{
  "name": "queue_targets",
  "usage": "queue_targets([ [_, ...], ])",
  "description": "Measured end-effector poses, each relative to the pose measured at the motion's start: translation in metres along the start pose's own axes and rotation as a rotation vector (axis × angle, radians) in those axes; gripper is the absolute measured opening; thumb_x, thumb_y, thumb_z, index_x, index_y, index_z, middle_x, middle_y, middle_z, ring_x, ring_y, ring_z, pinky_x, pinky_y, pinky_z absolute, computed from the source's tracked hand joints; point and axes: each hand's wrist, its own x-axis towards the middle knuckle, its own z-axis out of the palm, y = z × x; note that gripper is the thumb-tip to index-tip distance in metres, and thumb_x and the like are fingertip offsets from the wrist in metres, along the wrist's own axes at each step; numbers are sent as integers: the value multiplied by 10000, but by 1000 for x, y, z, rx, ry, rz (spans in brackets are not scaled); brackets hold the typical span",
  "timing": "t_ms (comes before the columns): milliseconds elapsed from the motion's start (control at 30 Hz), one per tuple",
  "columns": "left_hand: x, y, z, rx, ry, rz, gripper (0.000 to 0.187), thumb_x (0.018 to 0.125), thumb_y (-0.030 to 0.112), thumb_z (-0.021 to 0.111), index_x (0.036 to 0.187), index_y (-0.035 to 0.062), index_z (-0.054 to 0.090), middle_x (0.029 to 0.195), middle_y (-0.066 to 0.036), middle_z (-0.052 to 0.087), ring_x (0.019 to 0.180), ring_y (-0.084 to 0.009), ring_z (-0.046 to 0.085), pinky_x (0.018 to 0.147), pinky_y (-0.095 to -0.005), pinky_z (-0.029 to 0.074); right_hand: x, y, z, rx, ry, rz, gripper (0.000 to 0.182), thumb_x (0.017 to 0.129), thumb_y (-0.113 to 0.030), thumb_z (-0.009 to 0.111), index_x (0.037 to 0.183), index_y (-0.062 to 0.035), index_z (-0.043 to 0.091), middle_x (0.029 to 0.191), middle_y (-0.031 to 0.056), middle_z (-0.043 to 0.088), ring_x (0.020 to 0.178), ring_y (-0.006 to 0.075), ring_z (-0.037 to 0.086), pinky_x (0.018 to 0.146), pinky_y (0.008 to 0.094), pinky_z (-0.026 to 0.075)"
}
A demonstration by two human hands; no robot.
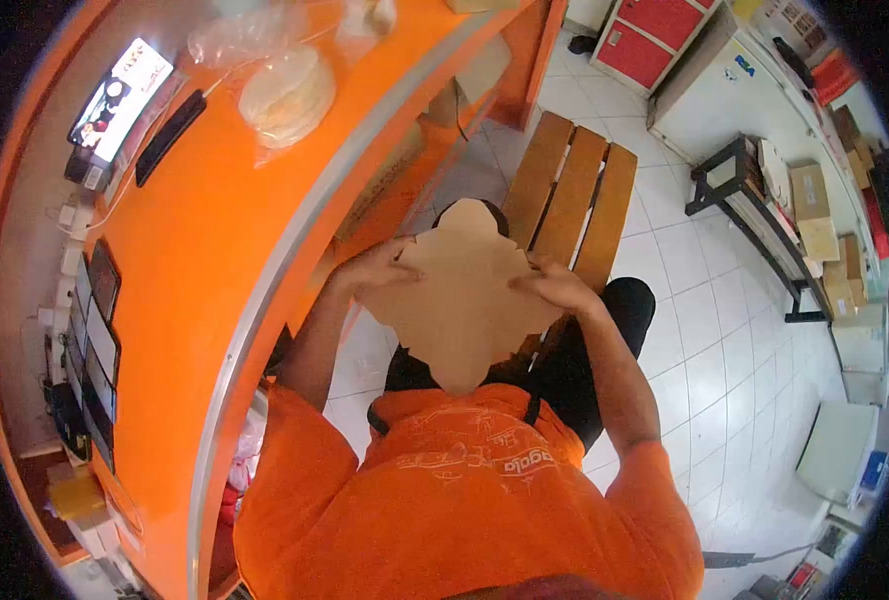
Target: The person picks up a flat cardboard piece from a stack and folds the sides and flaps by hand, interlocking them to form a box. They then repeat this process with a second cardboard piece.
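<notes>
A flat brown cardboard box blank [465, 295] with rounded flaps lies unfolded above my lap. My left hand [385, 268] grips its left edge, thumb on top and the other fingers hidden underneath. On the opposite edge my right hand [559, 286] holds it the same way, its thumb pressed on the upper face. One rounded flap points away from me and another points toward my orange shirt [465, 490].
An orange counter [200, 290] with a metal edge runs along my left. On it are a lit phone [123, 97], a clear plastic bag of pale round items [287, 95] and several dark-framed devices. Ahead is a slatted wooden bench [571, 190]; cardboard boxes [815, 210] sit on a rack at right.
</notes>
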Motion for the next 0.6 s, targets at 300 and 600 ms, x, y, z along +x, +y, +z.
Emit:
queue_targets([
  [300,-3,-1,3,-112,63,-150,551,919,264,682,1375,29,480,1260,-105,603,1138,-172,557,979,-313,440,31,16,13,274,56,113,807,777,-323,794,1424,0,437,1280,178,587,1160,243,567,967,337,467],
  [600,2,-11,-9,234,-2,-172,395,906,272,695,1212,29,634,1039,-94,696,958,-160,629,849,-311,495,31,33,13,264,33,44,369,832,-283,760,1126,-66,706,1023,100,707,895,159,629,825,321,498],
])
